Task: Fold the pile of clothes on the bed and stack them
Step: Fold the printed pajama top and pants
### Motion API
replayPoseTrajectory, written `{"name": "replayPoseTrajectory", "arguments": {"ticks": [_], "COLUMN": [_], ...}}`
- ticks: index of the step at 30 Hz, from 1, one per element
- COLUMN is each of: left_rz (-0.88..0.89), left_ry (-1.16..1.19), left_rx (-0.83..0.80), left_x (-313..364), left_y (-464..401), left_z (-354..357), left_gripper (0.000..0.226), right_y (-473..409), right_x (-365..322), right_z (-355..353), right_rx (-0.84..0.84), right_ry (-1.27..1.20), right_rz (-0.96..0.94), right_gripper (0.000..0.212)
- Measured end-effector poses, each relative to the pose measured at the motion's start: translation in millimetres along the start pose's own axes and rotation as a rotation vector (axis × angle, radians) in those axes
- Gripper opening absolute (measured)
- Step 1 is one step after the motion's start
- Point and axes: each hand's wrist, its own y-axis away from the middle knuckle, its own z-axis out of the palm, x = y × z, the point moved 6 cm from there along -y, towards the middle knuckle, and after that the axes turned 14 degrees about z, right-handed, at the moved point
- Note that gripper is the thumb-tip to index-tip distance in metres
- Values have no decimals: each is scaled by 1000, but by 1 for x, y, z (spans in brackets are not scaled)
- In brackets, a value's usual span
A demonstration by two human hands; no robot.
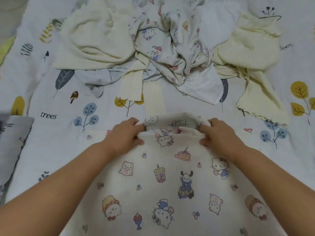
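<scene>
Head view: left hand (127, 136) and right hand (219, 135) each pinch the far edge of a white cartoon-print cotton garment (162, 184), spread flat on the leaf-patterned bedsheet (51, 126). Beyond that garment lies the unfolded pile: cream ribbed knit tops (95, 43), a crumpled matching cartoon-print piece (170, 45), a white mesh fabric (202, 86).

— What's she got there?
— A cartoon-print garment (170, 184), spread on the bed (51, 137). Left hand (126, 135) and right hand (219, 133) each pinch its far edge.
— And behind?
— The pile (170, 45): cream knits, another print piece, all crumpled.
</scene>
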Motion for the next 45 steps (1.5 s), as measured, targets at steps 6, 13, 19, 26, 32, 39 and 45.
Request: {"name": "replayPoseTrajectory", "arguments": {"ticks": [6, 13, 19, 26, 32, 39, 45], "left_rz": [-70, -150, -158, 34, -98, 102, 41], "left_ry": [536, 707, -232, -350, -240, -132, -230], "left_rx": [175, 150, 443, 91, 203, 250, 101], "left_x": [-21, -34, -2, -7, 8, 97, 88], "left_y": [-5, -22, -21, -4, 2, 61, 53], "left_z": [-17, -19, -23, 64, 53, 113, 126], "left_gripper": [14, 10, 60, 62, 66, 65, 65], "right_y": [-14, -29, -15, -6, 2, 117, 106], "right_x": [12, 19, -17, -34, -5, -19, -1], "right_z": [-21, -21, -22, 63, 28, 73, 94], "right_rx": [-96, -292, 405, 130, 210, 187, 39], "right_ry": [-689, -1030, -200, 103, 22, -147, 28], "right_rz": [3, 195, 268, 15, 137, -30, -60], "right_gripper": [17, 20, 62, 63, 68, 60, 65]}}
